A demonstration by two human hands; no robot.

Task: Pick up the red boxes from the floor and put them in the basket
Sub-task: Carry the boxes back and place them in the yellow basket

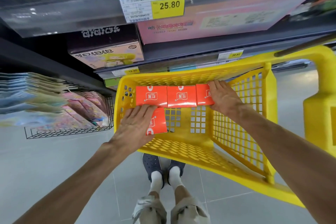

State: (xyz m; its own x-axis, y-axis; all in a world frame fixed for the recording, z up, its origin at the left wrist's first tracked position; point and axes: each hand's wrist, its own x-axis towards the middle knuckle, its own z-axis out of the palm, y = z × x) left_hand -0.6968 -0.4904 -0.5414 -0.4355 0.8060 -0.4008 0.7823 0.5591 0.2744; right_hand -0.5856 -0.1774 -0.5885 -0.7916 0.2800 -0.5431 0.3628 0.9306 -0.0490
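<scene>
Lying in a row along the yellow basket (241, 132)'s far wall, three red boxes (181, 96) are in; the flat right hand (222, 96) steadies them, the flat left hand (134, 125) presses the fourth box (157, 123) down. No boxes show on the floor.

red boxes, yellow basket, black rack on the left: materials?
Red boxes: likely glossy printed cardboard; sharp folded edges, sheen.
Yellow basket: moulded plastic, smooth, with perforated lattice walls.
Black rack: thin wire grid, probably coated metal.

A yellow price tag (168, 6) reads 25.80. Below it stands a toy box (107, 54). Left of that box, a black wire rack (69, 129) holds packets.
</scene>
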